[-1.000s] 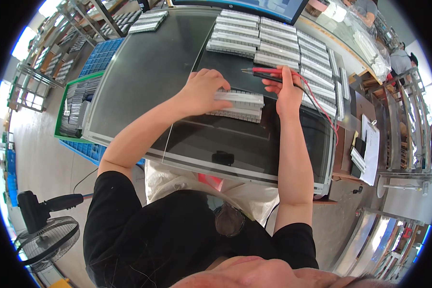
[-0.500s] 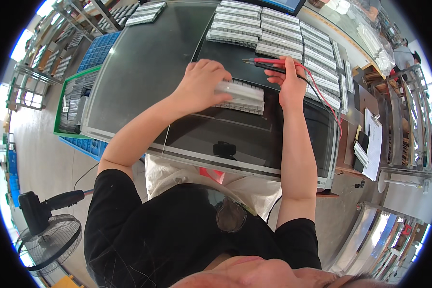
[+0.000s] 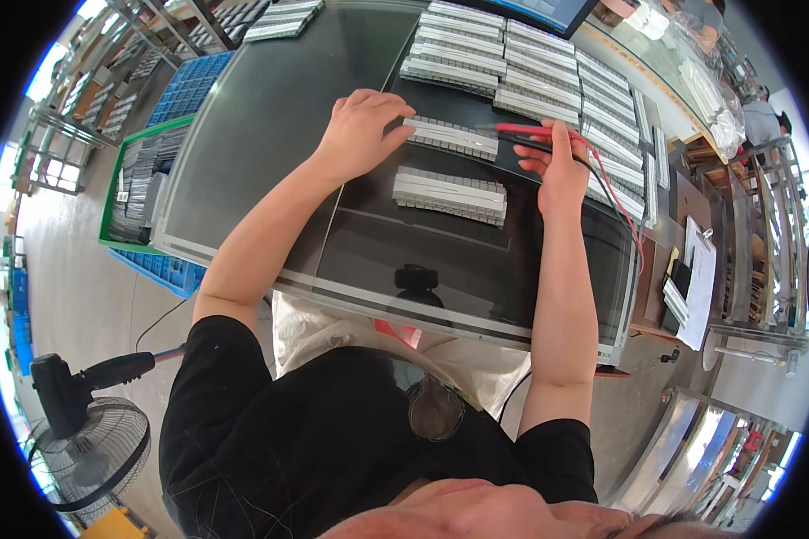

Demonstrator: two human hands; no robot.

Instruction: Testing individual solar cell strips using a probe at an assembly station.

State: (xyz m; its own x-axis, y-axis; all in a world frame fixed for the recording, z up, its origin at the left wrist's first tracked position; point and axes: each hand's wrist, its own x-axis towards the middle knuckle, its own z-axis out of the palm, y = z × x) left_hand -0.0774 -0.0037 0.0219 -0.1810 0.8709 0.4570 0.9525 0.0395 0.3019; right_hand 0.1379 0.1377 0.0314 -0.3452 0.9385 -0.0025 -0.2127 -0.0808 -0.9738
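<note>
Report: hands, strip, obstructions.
Left hand at upper strip, grip unclear. Right hand holds red probe, black probe. Probes close to upper strip's right end. Lower strips lie apart.

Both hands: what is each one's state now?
Left hand: at the left end of a grey strip; grip cannot be told.
Right hand: closed, holding red probe and black probe.

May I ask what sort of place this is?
Probably an electronics workshop or factory: the right hand holds red and black test probes, rows of grey-white segmented strips lie on the dark bench, and a metal rack stands to the right.
</note>
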